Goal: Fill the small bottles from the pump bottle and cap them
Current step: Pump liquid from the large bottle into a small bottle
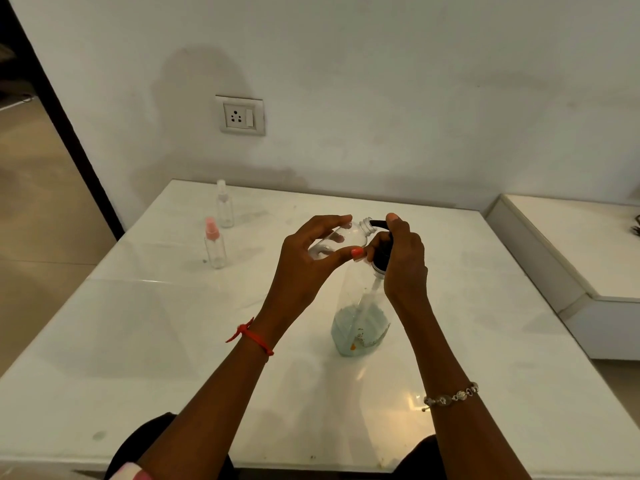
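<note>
Centrally, left hand (311, 258) gripping small clear bottle (341, 239) between fingers and thumb, holding it tilted, open neck touching black spout. Right hand (403, 258) wrapping around black pump head (381, 252), finger resting on top. Pump bottle (360, 320) standing upright on white table (173, 341), bluish liquid sitting low inside. Two capped spray bottles, pink-topped (214, 244) and clear-topped (224, 204), standing well apart at far left.
</note>
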